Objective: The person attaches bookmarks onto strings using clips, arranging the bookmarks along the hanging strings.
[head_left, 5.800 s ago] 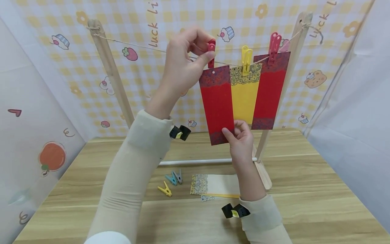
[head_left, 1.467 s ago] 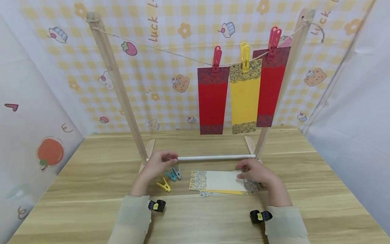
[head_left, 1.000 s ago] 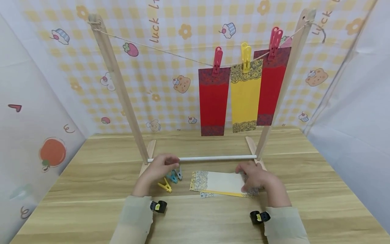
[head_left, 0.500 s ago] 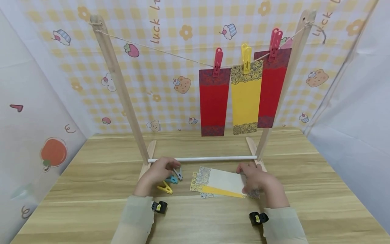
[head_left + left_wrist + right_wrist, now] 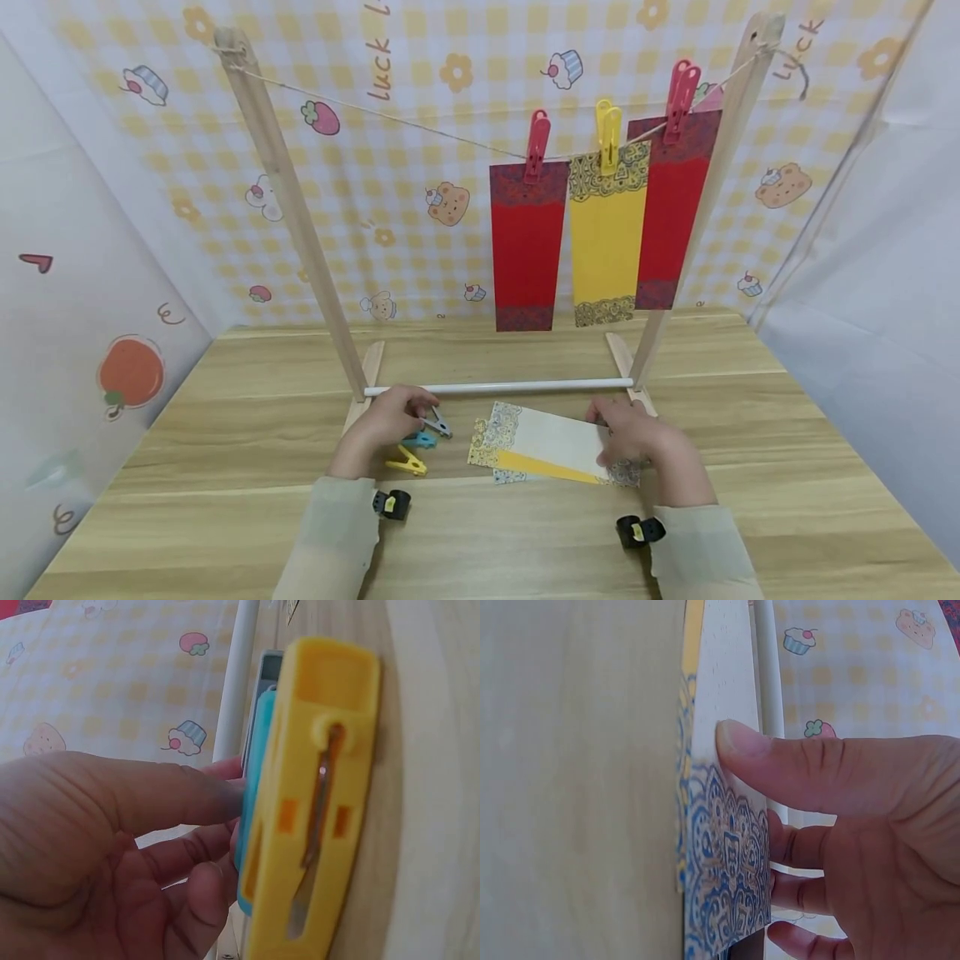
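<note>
reaching in from the near left with the left hand, back of the hand up, forearm slanting far and right, fingers bent. reaching in from the near right with the right hand, forearm slanting far and left, thumb on the near side, fingers on the far side.

on the left, with a narrow grip, pinching the far end of the grey clothespin, thumb tip partly hidden. on the right, also with a narrow grip, holding the right end of the white card, thumb against the upper face, fingers at the far edge.

just near of the grey clothespin, the teal clothespin, then the yellow clothespin, all on the worktop. under the white card, slanting from far left to near right, the yellow card. beyond both hands, the white rod.
</note>
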### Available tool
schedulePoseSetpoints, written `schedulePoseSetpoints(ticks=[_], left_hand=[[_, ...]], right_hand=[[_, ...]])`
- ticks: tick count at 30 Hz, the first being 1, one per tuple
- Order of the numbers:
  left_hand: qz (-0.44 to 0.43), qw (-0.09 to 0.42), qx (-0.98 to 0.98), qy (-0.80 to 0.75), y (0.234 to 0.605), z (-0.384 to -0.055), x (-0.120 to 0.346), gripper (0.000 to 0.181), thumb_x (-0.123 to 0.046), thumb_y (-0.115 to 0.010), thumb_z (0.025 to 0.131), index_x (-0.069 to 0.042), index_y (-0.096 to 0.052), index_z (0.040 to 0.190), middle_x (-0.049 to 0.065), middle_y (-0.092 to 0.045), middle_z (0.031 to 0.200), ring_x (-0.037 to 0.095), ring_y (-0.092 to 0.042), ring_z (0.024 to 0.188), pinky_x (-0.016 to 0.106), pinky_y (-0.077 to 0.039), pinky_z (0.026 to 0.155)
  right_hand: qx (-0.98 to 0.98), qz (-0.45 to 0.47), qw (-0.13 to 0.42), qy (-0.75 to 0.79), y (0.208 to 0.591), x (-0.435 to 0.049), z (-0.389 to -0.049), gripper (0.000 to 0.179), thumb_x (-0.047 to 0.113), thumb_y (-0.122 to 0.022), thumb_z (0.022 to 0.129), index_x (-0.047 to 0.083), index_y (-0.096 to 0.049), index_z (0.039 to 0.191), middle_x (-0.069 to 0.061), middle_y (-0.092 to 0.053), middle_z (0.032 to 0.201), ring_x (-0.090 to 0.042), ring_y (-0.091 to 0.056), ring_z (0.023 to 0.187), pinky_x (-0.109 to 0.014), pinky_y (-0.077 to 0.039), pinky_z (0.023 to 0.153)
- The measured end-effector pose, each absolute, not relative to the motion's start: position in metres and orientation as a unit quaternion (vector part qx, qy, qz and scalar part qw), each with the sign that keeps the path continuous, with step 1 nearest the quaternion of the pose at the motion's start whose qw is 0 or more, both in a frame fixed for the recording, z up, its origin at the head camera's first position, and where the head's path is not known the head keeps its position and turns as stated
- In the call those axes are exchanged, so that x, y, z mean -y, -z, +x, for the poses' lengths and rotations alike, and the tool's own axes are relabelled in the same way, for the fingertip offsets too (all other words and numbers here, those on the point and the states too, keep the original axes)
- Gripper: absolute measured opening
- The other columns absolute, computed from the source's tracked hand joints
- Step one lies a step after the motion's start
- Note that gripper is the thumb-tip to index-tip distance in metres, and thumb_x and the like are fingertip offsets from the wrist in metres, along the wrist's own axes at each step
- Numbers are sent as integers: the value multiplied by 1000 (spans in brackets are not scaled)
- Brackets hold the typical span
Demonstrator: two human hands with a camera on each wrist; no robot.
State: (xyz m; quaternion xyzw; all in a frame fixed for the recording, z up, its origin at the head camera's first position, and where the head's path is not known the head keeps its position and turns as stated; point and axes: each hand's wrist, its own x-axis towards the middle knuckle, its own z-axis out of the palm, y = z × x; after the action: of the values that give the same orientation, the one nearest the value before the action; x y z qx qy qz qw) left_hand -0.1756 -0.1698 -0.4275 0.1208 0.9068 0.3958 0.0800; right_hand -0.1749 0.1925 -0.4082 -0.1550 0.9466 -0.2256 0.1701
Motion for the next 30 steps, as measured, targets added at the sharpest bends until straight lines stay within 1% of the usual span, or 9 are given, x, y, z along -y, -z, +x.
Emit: schedulePoseSetpoints(ticks=[3,6,12,16,19,21,26,30], left_hand=[[114,78,-906,-401,427,-176,170,35,14,-57,82,7,-68,114,13,-60,86,17,-51,78,28,-43,71],[107,81,-904,-406,427,-176,170,33,13,-59,82,8,-67,114,13,-59,84,17,-51,77,27,-43,70],[121,99,-908,-389,426,-175,169,39,10,-65,85,3,-65,123,5,-52,76,16,-47,71,25,-39,63],[114,101,-909,-388,426,-175,168,35,11,-64,85,0,-68,118,4,-51,75,16,-46,69,26,-39,64],[108,101,-907,-394,426,-174,168,32,13,-62,85,1,-67,114,5,-52,76,16,-47,70,27,-41,67],[107,100,-907,-395,426,-174,169,30,12,-64,84,2,-67,112,5,-53,76,16,-48,71,27,-42,68],[112,110,-902,-401,425,-173,173,23,4,-71,85,2,-67,108,5,-57,79,15,-51,73,26,-43,68],[121,115,-895,-414,424,-173,177,22,-3,-72,86,2,-66,107,8,-62,86,16,-55,78,25,-46,70]], right_hand=[[-939,-164,174,248,409,-195,-176,40,2,-83,73,10,-56,102,-7,-58,99,-27,-48,91,-39,-43,76],[-927,-174,180,279,409,-197,-177,37,-3,-80,74,6,-55,100,-6,-57,91,-22,-48,83,-34,-43,72],[-914,-197,182,305,412,-199,-180,32,-6,-76,77,3,-54,98,-6,-48,83,-20,-44,78,-32,-40,69],[-910,-200,185,312,412,-200,-180,30,-7,-75,78,2,-53,97,-5,-46,81,-19,-43,77,-32,-39,68],[-908,-200,187,318,411,-199,-180,29,-7,-74,78,3,-53,96,-5,-45,80,-19,-43,77,-31,-39,68],[-907,-202,186,320,411,-200,-180,28,-7,-74,79,3,-53,96,-5,-46,80,-19,-43,76,-31,-39,67],[-901,-205,183,336,410,-201,-180,25,-6,-73,81,3,-54,95,-5,-48,81,-19,-45,77,-32,-40,68],[-895,-208,186,348,411,-203,-182,24,-5,-72,82,2,-54,96,-5,-49,84,-19,-45,79,-32,-41,70]])
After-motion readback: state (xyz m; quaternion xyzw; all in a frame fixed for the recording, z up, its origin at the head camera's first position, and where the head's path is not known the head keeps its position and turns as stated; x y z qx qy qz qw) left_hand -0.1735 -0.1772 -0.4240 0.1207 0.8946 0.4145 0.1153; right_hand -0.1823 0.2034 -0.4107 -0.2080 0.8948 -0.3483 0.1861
